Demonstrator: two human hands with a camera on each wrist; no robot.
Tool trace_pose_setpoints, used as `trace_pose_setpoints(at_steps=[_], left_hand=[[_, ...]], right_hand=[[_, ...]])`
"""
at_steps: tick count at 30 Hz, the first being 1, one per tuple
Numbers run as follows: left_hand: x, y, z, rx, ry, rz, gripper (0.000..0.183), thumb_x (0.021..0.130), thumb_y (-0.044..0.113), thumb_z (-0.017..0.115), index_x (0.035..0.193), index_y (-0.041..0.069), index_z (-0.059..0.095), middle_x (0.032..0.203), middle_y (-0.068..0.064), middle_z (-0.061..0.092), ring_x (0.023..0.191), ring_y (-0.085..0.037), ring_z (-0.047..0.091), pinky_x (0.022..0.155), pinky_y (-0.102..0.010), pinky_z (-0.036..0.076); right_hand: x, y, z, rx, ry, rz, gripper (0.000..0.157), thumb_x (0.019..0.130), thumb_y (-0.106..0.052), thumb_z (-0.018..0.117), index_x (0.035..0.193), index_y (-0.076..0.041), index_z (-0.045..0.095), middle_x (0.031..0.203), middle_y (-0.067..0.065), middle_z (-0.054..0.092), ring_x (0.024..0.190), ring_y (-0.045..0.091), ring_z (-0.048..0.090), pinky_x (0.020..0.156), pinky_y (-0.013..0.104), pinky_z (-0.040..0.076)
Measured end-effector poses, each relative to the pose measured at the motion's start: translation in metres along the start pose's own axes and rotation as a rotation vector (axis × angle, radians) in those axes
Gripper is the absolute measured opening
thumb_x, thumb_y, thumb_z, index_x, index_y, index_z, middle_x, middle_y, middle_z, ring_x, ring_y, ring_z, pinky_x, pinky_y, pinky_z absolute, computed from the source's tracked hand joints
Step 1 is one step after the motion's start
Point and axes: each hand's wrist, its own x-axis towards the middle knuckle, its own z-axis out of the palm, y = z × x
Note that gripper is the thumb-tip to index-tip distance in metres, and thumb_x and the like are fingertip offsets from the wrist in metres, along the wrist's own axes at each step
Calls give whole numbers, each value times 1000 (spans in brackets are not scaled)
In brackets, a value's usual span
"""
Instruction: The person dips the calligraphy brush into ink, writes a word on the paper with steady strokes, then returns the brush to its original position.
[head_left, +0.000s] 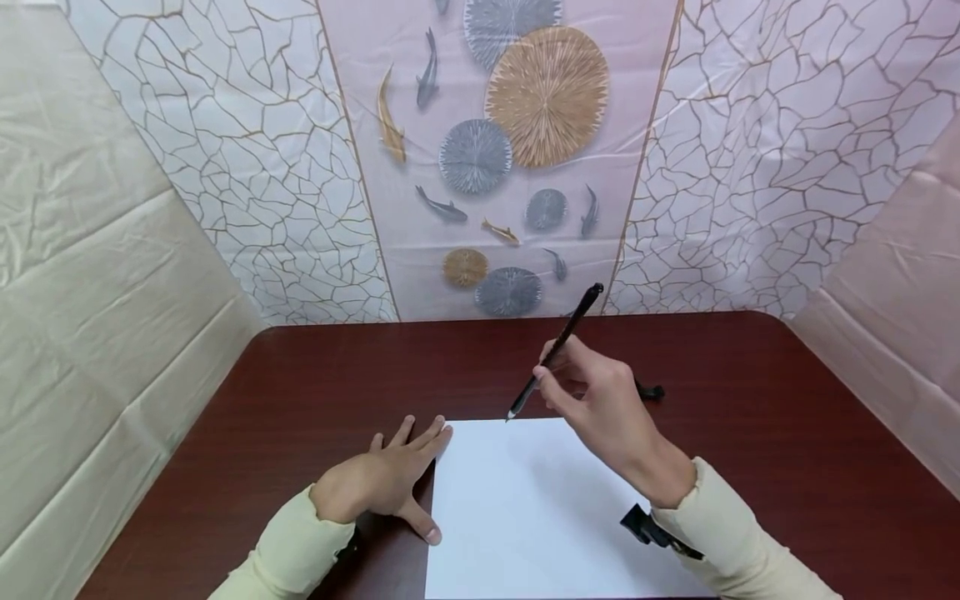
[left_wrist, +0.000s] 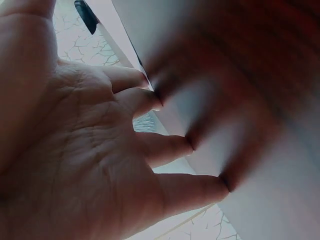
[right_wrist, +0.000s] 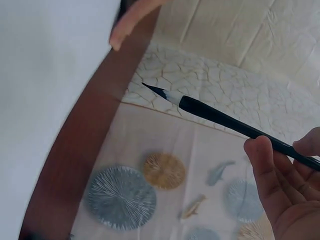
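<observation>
My right hand (head_left: 607,408) pinches a calligraphy brush (head_left: 567,329) by its black handle, between thumb and fingers. The brush slants, tip down, over the far edge of a white sheet of paper (head_left: 517,517). In the right wrist view the brush (right_wrist: 215,114) has pale bristles ending in a dark, pointed tip, held apart from the paper. My left hand (head_left: 393,475) lies with spread fingers at the sheet's left edge, its thumb pointing toward the near part of that edge. Seen from the left wrist, its fingers (left_wrist: 175,147) are straight, fingertips against the surface.
A dark red-brown table (head_left: 330,367) carries the paper. Behind my right hand a small black object (head_left: 651,390) sticks out, mostly hidden. A patterned cloth (head_left: 510,208) hangs at the table's back edge, and pale cloth walls (head_left: 90,292) stand along both sides.
</observation>
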Motion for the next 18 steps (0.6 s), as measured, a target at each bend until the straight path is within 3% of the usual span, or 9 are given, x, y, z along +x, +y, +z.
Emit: trace_pose_setpoints(at_steps=[7, 18], left_hand=[[3, 6, 4, -2, 5, 4, 141, 67, 59, 95, 172, 20, 9, 179, 0, -2, 162, -40, -6, 121, -75, 9], [2, 1, 1, 11, 7, -19, 143, 65, 60, 95, 172, 20, 9, 179, 0, -2, 162, -40, -7, 119, -77, 11]], right_hand=[[-14, 2, 4, -29, -23, -4, 16, 97, 0, 73, 108, -9, 65, 93, 0, 75, 78, 4, 73, 72, 24, 61], [-15, -1, 7, 25, -43, 43, 16, 98, -3, 74, 110, -10, 65, 96, 1, 75, 84, 5, 74, 74, 24, 62]])
